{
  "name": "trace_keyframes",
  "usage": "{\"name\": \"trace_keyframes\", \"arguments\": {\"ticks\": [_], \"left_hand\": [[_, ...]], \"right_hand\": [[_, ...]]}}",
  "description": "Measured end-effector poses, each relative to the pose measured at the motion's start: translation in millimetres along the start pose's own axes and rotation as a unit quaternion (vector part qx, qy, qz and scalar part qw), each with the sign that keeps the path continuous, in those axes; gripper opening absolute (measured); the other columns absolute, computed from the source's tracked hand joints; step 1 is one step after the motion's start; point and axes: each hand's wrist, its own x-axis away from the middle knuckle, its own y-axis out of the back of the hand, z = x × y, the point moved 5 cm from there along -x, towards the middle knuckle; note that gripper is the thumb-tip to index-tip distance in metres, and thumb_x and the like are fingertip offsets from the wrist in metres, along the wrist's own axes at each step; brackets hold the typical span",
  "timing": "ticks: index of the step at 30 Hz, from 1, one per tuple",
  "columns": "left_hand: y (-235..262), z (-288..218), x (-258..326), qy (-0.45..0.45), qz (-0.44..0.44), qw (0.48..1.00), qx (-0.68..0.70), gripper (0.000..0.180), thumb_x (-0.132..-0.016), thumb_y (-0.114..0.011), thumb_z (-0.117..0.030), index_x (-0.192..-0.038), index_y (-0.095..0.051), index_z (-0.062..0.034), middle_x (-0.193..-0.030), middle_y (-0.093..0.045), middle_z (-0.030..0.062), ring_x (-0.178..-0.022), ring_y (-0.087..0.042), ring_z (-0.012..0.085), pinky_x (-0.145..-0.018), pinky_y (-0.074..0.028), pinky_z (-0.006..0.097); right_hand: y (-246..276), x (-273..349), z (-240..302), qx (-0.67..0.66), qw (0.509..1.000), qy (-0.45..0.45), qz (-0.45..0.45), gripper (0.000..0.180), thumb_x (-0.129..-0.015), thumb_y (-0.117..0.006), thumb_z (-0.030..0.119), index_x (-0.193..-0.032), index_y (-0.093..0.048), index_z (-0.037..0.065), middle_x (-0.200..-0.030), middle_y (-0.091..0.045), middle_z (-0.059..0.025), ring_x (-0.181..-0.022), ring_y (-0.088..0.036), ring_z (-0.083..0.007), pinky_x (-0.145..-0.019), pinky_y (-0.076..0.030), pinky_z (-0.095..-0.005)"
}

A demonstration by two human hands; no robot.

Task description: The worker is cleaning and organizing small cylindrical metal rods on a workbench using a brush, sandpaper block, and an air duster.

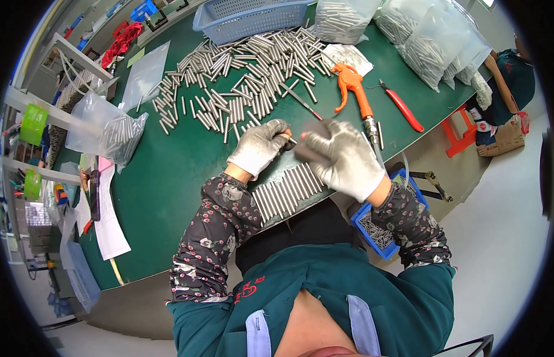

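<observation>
My left hand (257, 147), in a grey-coated white glove, is closed on a short metal pin (292, 141) whose end shows past the fingertips. Close beside it, my gloved right hand (346, 156) grips a dark brown flat piece (311, 143), smeared by motion; its exact kind cannot be made out. Between my forearms, a row of metal pins (287, 191) lies side by side along the table's near edge. Beyond my hands spreads a large loose heap of similar pins (229, 98). A thin file (302, 102) with a red end rests at the heap's near side.
An orange air gun (352, 89) and red-handled cutters (403, 107) lie to the right on the green table (170, 196). A blue basket (253, 21) and bags of pins (429, 44) stand at the back. Below the right edge sits a blue bin (385, 253) of small metal parts.
</observation>
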Motion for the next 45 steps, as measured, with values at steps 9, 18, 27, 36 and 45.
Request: {"name": "trace_keyframes", "arguments": {"ticks": [9, 18, 27, 36, 45], "left_hand": [[16, -13, 17, 0.046, -0.025, 0.949, 0.311, 0.014, -0.089, -0.048, -0.005, -0.102, -0.050, -0.0006, -0.095, -0.061, 0.0098, -0.081, -0.064, 0.0182, -0.061, -0.054, 0.025], [57, -22, 77, 0.033, -0.168, 0.894, 0.414, 0.011, -0.092, -0.046, -0.011, -0.099, -0.046, -0.0018, -0.098, -0.061, 0.0193, -0.084, -0.065, 0.0284, -0.064, -0.057, 0.031], [53, 7, 105, 0.033, -0.278, 0.905, 0.320, 0.010, -0.091, -0.045, -0.006, -0.100, -0.048, -0.0011, -0.095, -0.061, 0.0193, -0.082, -0.065, 0.0248, -0.064, -0.057, 0.031], [44, 5, 108, -0.033, -0.287, 0.928, 0.234, 0.011, -0.089, -0.049, -0.004, -0.098, -0.051, 0.0016, -0.088, -0.061, 0.0098, -0.073, -0.063, 0.0195, -0.065, -0.057, 0.030], [38, -6, 99, 0.038, -0.267, 0.944, 0.192, 0.012, -0.088, -0.053, -0.004, -0.098, -0.052, 0.0023, -0.085, -0.058, 0.0046, -0.074, -0.060, 0.0114, -0.066, -0.053, 0.023]], "right_hand": [[26, 10, -3, 0.041, 0.995, -0.029, -0.091, 0.044, -0.064, -0.060, 0.022, -0.106, -0.063, 0.007, -0.107, -0.052, -0.0269, -0.092, -0.053, -0.0383, -0.084, -0.042, -0.0445], [17, -4, 45, -0.047, 0.994, -0.004, -0.097, 0.050, -0.061, -0.065, 0.017, -0.111, -0.060, 0.008, -0.115, -0.051, -0.0248, -0.097, -0.052, -0.0386, -0.085, -0.044, -0.0430], [-7, -11, 92, -0.058, 0.987, 0.109, -0.102, 0.051, -0.064, -0.066, 0.020, -0.113, -0.059, 0.010, -0.118, -0.048, -0.0282, -0.103, -0.051, -0.0405, -0.087, -0.043, -0.0448], [-19, -9, 100, -0.023, 0.986, 0.157, -0.056, 0.045, -0.070, -0.061, 0.023, -0.114, -0.058, 0.017, -0.115, -0.048, -0.0275, -0.096, -0.053, -0.0399, -0.082, -0.045, -0.0446], [-14, -6, 85, -0.036, 0.983, 0.156, -0.095, 0.045, -0.070, -0.061, 0.018, -0.114, -0.058, 0.011, -0.114, -0.049, -0.0279, -0.094, -0.052, -0.0392, -0.082, -0.044, -0.0454]]}}
